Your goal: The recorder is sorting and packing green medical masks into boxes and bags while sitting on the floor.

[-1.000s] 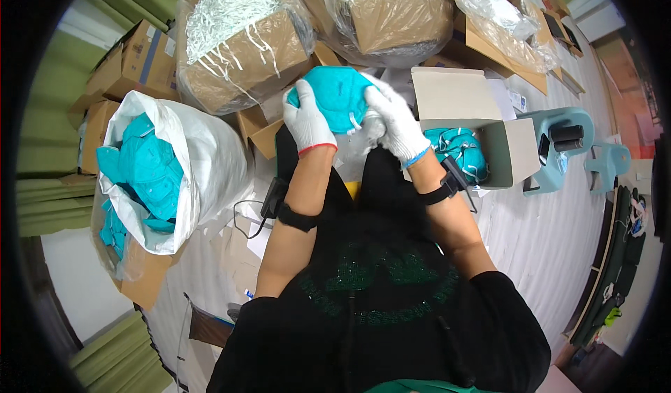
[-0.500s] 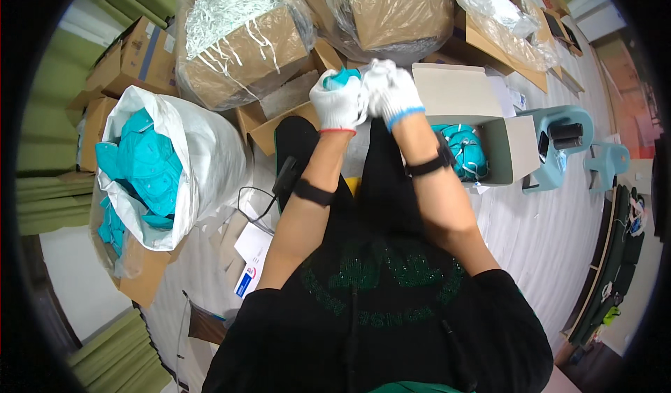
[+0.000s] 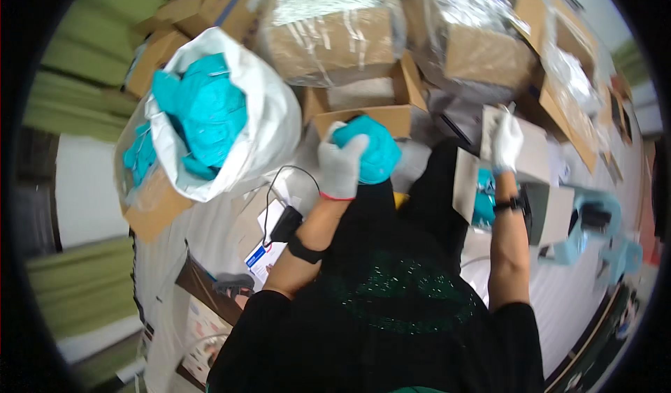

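Where both gloved hands met on it half a second ago, teal cloth bundle (image 3: 370, 148) now sits clenched in left hand (image 3: 342, 166) alone; right hand (image 3: 506, 141), fingers curled, grips small cardboard box (image 3: 535, 152) flap.

There is one view only, from a fisheye camera on the person's head, looking steeply down over the black-clad torso. It sits close above both gloved hands, with cardboard boxes (image 3: 335, 40) bending toward the dark round rim at the top.
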Motion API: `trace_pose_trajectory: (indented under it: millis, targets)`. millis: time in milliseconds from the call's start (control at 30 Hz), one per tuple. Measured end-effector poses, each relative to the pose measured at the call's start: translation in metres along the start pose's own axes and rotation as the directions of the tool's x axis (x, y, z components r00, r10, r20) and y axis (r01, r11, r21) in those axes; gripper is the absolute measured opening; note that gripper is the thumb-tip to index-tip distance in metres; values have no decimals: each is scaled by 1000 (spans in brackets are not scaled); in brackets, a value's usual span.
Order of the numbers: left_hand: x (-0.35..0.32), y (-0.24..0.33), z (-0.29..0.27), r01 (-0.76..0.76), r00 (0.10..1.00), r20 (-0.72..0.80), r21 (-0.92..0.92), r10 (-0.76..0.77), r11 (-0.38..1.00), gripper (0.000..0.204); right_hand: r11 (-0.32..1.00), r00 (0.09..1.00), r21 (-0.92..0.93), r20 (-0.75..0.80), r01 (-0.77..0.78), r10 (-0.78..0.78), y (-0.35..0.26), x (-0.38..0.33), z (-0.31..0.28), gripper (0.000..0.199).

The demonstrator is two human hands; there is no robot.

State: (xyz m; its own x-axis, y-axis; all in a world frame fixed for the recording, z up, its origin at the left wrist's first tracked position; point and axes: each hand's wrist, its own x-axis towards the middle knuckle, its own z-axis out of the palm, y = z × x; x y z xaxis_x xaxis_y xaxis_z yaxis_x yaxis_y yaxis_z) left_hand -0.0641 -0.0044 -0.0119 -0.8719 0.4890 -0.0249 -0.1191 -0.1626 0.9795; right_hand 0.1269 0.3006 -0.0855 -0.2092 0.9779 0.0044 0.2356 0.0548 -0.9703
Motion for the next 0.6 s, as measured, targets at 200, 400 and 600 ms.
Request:
trace_pose_trajectory:
  millis: [200,400,600]
  targets:
    - [40,108,-105,-188,900,-415,-94,133,978,47,966,988,241,-100,-91,118,6,-54,-37,27]
    - [105,158,-225,-75,781,-555,371,286,926,27,913,978,357,14,-197,206,-12,-72,-53,26]
    - [103,116,-183,25,393,37,998,919,-51,41,744,940,576,246,-338,237,-110,-89,-46,28]
